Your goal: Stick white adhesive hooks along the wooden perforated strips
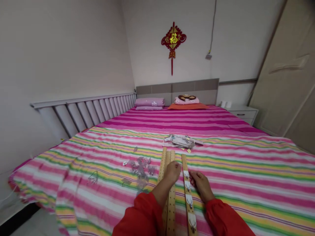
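On the striped bed cover lies a narrow wooden strip [184,163] bearing several white cards [189,200] with small metal pieces on them. My left hand [173,171] is over perforated wooden strips [171,209] just left of it, fingers curled toward the narrow strip; whatever they pinch is too small to name. At the right edge of the narrow strip, my right hand [200,184] is beside the uppermost card, with its fingers bent and close together. Contact between its fingertips and the card is unclear.
Small clear plastic packets [141,168] are scattered left of the strips. Beyond the strips lies a pile of plastic-wrapped items [180,141]. A thin tangled piece [93,177] rests farther left. Folded bedding [150,102] lies by the headboard [197,87].
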`<state>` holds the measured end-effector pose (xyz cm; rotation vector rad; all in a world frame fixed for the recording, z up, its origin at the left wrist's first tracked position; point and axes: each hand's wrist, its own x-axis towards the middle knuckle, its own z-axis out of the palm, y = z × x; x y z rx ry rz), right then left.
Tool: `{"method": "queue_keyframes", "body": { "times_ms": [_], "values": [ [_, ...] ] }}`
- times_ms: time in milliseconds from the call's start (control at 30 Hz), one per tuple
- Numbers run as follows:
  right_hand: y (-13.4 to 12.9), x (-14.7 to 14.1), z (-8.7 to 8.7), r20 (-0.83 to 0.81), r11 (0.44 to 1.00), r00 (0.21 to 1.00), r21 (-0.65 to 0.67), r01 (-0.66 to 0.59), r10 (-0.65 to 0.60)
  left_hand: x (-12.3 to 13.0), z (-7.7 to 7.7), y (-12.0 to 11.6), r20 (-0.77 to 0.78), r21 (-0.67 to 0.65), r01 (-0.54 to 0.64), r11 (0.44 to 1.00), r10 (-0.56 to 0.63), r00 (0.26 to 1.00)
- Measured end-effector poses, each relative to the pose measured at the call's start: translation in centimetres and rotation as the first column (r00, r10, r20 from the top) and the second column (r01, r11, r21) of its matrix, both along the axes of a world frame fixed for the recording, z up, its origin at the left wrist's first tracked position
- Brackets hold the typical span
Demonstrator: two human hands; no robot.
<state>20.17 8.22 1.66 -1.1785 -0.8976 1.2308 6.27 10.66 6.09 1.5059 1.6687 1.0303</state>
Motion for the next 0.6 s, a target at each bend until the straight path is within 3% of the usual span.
{"method": "queue_keyframes", "body": {
  "times_ms": [100, 200, 300, 367, 467, 600],
  "values": [
    [-0.3, 0.2, 0.2, -0.014, 1.000, 1.000, -0.006, -0.013, 0.013, -5.1, 1.9, 0.1, 0.024, 0.087, -0.049, 0.995, 0.047, 0.999],
    [-0.3, 0.3, 0.2, -0.036, 1.000, 0.999, -0.024, -0.019, 0.018, -12.8, 2.8, -0.5, 0.008, 0.158, -0.192, 0.969, 0.193, 0.981],
    [-0.3, 0.2, 0.1, -0.017, 0.999, 1.000, -0.026, -0.019, 0.019, -20.4, 2.3, -1.5, -0.046, 0.174, -0.345, 0.922, 0.358, 0.933],
    [-0.2, 0.1, 0.1, 0.013, 0.999, 1.000, -0.027, -0.021, 0.021, -24.0, 1.4, -2.2, -0.094, 0.172, -0.389, 0.905, 0.408, 0.908],
    [-0.2, 0.0, 0.1, 0.041, 1.000, 0.999, -0.027, -0.014, 0.015, -26.6, 0.1, -2.6, -0.163, 0.144, -0.392, 0.909, 0.412, 0.896],
    [-0.3, -0.1, 0.1, 0.052, 1.000, 0.999, -0.013, 0.006, -0.005, -27.0, -0.7, -2.4, -0.196, 0.145, -0.392, 0.908, 0.415, 0.888]
  ]
}}
